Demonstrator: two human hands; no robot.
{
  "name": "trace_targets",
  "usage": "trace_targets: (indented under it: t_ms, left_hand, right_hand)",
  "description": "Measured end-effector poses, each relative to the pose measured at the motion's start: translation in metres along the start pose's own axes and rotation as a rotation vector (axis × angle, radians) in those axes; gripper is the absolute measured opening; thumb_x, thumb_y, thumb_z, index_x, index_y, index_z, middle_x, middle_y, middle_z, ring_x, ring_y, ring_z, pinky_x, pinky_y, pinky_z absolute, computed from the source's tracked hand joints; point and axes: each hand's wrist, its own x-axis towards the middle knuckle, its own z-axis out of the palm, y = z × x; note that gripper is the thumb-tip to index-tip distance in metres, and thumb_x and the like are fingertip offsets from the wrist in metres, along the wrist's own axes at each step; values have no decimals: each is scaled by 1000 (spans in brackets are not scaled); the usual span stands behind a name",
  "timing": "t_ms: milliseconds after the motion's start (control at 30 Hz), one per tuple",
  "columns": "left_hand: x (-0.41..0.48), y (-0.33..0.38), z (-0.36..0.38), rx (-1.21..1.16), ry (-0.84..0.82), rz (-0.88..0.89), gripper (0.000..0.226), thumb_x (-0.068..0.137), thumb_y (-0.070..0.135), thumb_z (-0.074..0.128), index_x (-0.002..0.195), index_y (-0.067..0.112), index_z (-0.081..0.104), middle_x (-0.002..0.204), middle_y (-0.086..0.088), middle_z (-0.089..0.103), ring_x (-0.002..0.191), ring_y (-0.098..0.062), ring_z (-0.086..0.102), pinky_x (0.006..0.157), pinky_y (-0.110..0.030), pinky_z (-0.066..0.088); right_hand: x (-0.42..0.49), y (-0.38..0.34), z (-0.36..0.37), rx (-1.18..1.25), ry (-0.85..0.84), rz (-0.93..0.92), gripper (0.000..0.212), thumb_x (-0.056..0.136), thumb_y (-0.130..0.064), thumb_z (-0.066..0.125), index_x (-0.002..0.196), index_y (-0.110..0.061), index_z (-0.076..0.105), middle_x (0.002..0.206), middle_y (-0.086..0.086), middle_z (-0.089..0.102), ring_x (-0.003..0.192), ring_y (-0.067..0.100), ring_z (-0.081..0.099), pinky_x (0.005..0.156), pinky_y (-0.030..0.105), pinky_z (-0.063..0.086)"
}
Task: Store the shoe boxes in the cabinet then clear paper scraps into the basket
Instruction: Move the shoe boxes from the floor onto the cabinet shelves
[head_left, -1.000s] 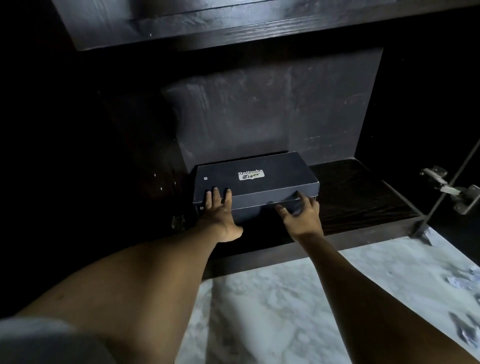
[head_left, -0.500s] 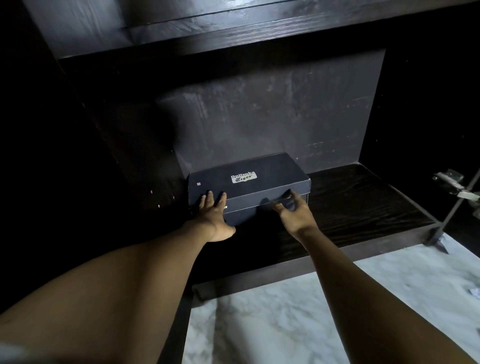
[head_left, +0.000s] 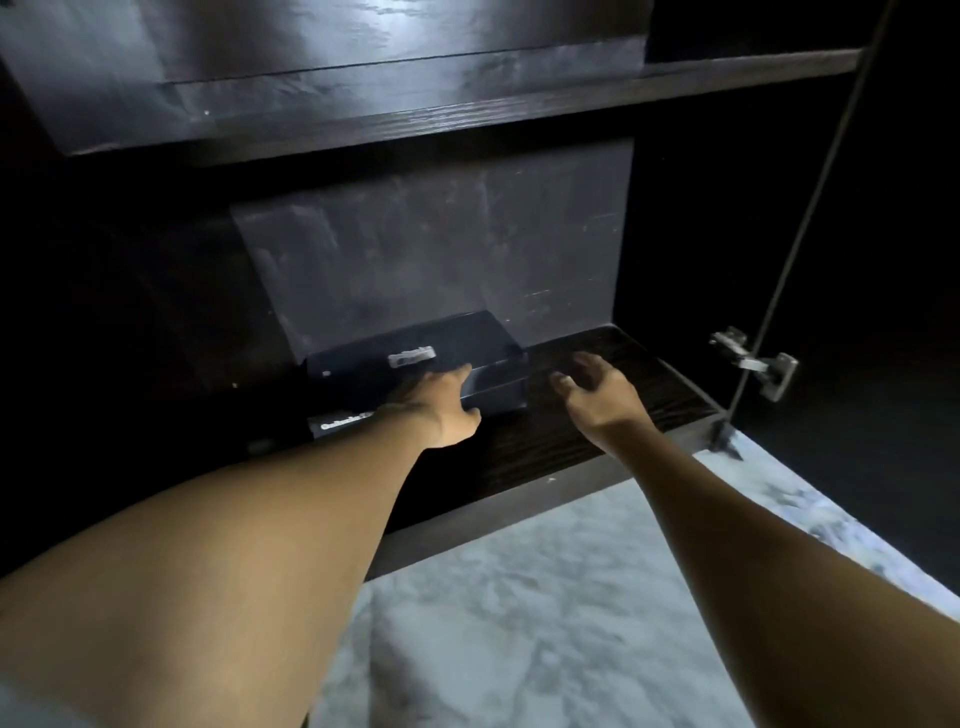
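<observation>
A dark navy shoe box (head_left: 467, 343) with a white label on its lid sits on the bottom shelf of the dark wooden cabinet (head_left: 597, 431), pushed to the back left corner. My left hand (head_left: 441, 405) lies against the box's front with fingers stretched forward over the lid edge. My right hand (head_left: 597, 395) hovers to the right of the box, off it, fingers loosely curled and holding nothing. No paper scraps or basket are in view.
An upper shelf (head_left: 467, 114) overhangs the compartment. A metal door hinge (head_left: 753, 361) sticks out on the right cabinet wall, beside a thin diagonal rod (head_left: 795, 244). White marble floor (head_left: 519, 623) lies in front of the cabinet.
The box slid further back and left into the cabinet. My right hand came off the box and moved right. My left hand shifted rightwards along the box's front.
</observation>
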Motion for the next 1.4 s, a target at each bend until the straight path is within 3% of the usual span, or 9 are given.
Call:
trace_targets:
  t_ms: [167, 300, 533, 633, 833, 1000, 1100, 1267, 1400]
  left_hand:
    - [-17, 70, -13, -61, 20, 151, 69, 90, 43, 54, 152, 32, 26, 151, -3, 41, 137, -29, 40, 110, -44, 37]
    - [-42, 128, -18, -123, 20, 317, 65, 94, 38, 54, 152, 26, 29, 152, -5, 40, 137, -28, 40, 110, -36, 36]
    - [-105, 234, 5, -318, -138, 586, 58, 92, 33, 60, 146, 18, 42, 140, -15, 50, 124, -28, 53, 101, -28, 41]
    - [-146, 280, 19, -330, -191, 704, 54, 91, 41, 58, 141, 24, 49, 135, -10, 55, 122, -27, 53, 102, -34, 44]
    - [-235, 345, 54, -403, -348, 876, 42, 90, 46, 56, 127, 29, 59, 126, 1, 63, 106, -25, 63, 88, -35, 53]
    - [-290, 365, 108, -483, -486, 888, 48, 89, 43, 57, 134, 30, 52, 130, 6, 59, 118, -19, 56, 95, -32, 47]
    - [-308, 368, 141, -468, -562, 834, 62, 86, 48, 55, 144, 31, 38, 141, 4, 51, 121, -21, 53, 99, -36, 46]
    - [-324, 369, 171, -553, -680, 776, 76, 93, 42, 53, 155, 32, 9, 158, 6, 30, 136, -20, 41, 92, -24, 34]
    - [-324, 368, 181, -665, -722, 681, 79, 89, 43, 59, 154, 32, 16, 150, 6, 41, 130, -19, 47, 98, -25, 37]
  right_hand:
    - [-40, 0, -75, -191, 92, -11, 57, 93, -44, 61, 144, -23, 47, 141, 2, 57, 130, 23, 52, 108, 36, 42]
    - [-98, 12, -141, -317, 152, 51, 53, 94, -44, 58, 142, -28, 47, 132, 3, 63, 117, 25, 61, 99, 40, 50]
    - [-222, 40, -225, -451, 452, 246, 51, 94, -49, 54, 141, -28, 48, 141, 1, 56, 126, 22, 55, 103, 39, 45]
    - [-279, 49, -248, -486, 534, 348, 49, 96, -48, 53, 141, -29, 48, 142, 3, 56, 126, 24, 56, 100, 37, 45]
    - [-375, 78, -267, -450, 721, 532, 46, 97, -44, 52, 137, -23, 51, 137, 8, 58, 125, 26, 55, 96, 36, 44]
    - [-446, 111, -274, -563, 799, 701, 45, 94, -49, 49, 135, -29, 50, 135, 1, 57, 114, 23, 59, 94, 38, 47]
    - [-477, 129, -282, -681, 797, 821, 56, 90, -57, 48, 138, -28, 48, 132, 2, 58, 119, 25, 55, 101, 42, 44]
    - [-505, 144, -297, -726, 826, 963, 85, 79, -82, 44, 144, -28, 40, 145, 4, 46, 136, 26, 40, 110, 51, 29]
    - [-519, 152, -308, -673, 879, 1121, 104, 60, -100, 35, 136, -29, 42, 144, 15, 41, 141, 34, 29, 113, 62, 20]
